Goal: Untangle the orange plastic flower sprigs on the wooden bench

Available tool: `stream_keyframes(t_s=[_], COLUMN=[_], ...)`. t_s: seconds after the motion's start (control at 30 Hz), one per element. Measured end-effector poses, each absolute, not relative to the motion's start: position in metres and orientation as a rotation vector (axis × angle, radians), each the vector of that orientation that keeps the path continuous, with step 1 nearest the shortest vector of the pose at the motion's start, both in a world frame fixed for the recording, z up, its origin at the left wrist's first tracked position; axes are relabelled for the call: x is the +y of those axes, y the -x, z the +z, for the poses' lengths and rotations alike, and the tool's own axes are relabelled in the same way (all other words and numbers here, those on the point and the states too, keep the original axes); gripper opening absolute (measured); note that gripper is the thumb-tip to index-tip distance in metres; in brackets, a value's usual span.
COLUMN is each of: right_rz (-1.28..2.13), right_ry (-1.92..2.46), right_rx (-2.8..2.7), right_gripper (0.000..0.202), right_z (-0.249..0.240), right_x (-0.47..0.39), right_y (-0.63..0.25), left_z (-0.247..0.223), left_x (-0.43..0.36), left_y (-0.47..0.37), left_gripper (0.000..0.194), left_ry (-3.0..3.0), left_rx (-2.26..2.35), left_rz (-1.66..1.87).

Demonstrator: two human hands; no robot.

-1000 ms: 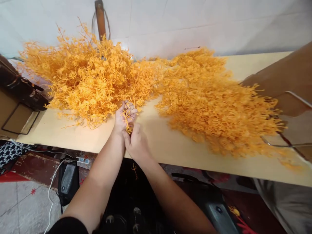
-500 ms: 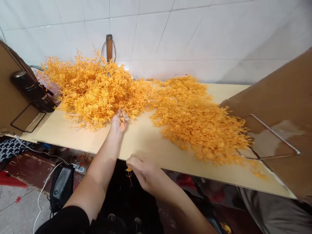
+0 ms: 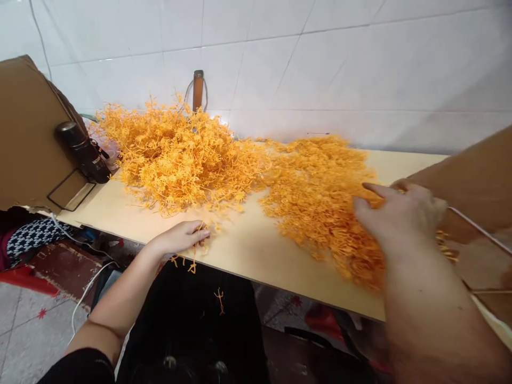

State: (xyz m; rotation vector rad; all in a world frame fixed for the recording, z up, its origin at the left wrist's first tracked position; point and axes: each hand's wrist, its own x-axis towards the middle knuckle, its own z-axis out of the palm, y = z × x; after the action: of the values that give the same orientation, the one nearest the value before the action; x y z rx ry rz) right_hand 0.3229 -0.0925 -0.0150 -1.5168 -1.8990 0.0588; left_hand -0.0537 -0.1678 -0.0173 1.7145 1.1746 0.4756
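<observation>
My left hand (image 3: 188, 236) is closed at the front edge of the table, with thin orange branched sprigs (image 3: 192, 265) hanging from its fingers. Behind it rises a loose, tangled heap of orange sprigs (image 3: 172, 160). Over the right end of a flatter spread of the same sprigs (image 3: 320, 197) reaches my right hand (image 3: 404, 213), thumb and forefinger apart; its other fingers are partly hidden. I see nothing in its grasp. One single sprig (image 3: 220, 301) lies against the dark clothing on my lap.
A tilted cardboard box (image 3: 28, 138) stands at the left with a black vacuum bottle (image 3: 82, 152) before it. Another cardboard piece (image 3: 472, 165) closes off the right. A wooden-handled tool (image 3: 198, 90) leans at the tiled wall behind. The pale tabletop (image 3: 240, 240) shows between heaps and edge.
My left hand has drawn back from the heap to the table edge with sprigs in it. My right hand has swung from my lap to the right-hand spread and opened, letting go its sprig.
</observation>
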Motion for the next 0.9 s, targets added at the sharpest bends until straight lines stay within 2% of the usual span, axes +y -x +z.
stream_keyframes(t_s=[0.07, 0.13, 0.23, 0.37, 0.43, 0.53, 0.57, 0.63, 0.73, 0.83, 0.9], right_rz=[-0.112, -0.142, 0.094, 0.200, 0.177, 0.071, 0.037, 0.007, 0.049, 0.140, 0.236], right_ry=[1.648, 1.684, 1.473, 1.176, 1.095, 1.151, 1.182, 1.211, 1.205, 1.208, 1.143], right_rx=[-1.716, -1.736, -1.986, -2.177, -2.277, -2.393, -2.430, -2.464, -2.365, -2.034, -1.737], right_gripper=[0.020, 0.022, 0.024, 0.033, 0.045, 0.075, 0.079, 0.065, 0.024, 0.020, 0.015], right_z=[-0.016, -0.013, -0.002, 0.024, 0.035, 0.043, 0.043, 0.042, 0.044, 0.061, 0.079], right_x=[-0.093, -0.098, -0.102, -0.092, -0.084, -0.072, -0.069, -0.064, -0.054, -0.037, -0.027], right_y=[-0.300, -0.266, -0.204, -0.119, -0.078, -0.025, -0.011, 0.007, 0.007, -0.020, -0.045], left_z=[-0.013, -0.012, -0.019, -0.035, -0.043, -0.053, -0.055, -0.058, -0.061, -0.066, -0.069], left_x=[-0.178, -0.185, -0.193, -0.197, -0.194, -0.179, -0.172, -0.155, -0.133, -0.117, -0.108], left_y=[0.069, 0.083, 0.103, 0.118, 0.115, 0.100, 0.095, 0.085, 0.077, 0.076, 0.080], left_gripper=[0.031, 0.033, 0.032, 0.033, 0.045, 0.083, 0.095, 0.111, 0.116, 0.109, 0.098], left_ry=[-1.864, -1.943, -1.954, -1.840, -1.769, -1.708, -1.697, -1.671, -1.632, -1.627, -1.630], left_rx=[1.318, 1.480, 1.719, 1.949, 1.974, 1.999, 2.018, 2.047, 2.067, 2.103, 2.091], left_rz=[0.418, 0.453, 0.608, 0.797, 0.892, 0.985, 0.982, 0.943, 0.871, 0.842, 0.897])
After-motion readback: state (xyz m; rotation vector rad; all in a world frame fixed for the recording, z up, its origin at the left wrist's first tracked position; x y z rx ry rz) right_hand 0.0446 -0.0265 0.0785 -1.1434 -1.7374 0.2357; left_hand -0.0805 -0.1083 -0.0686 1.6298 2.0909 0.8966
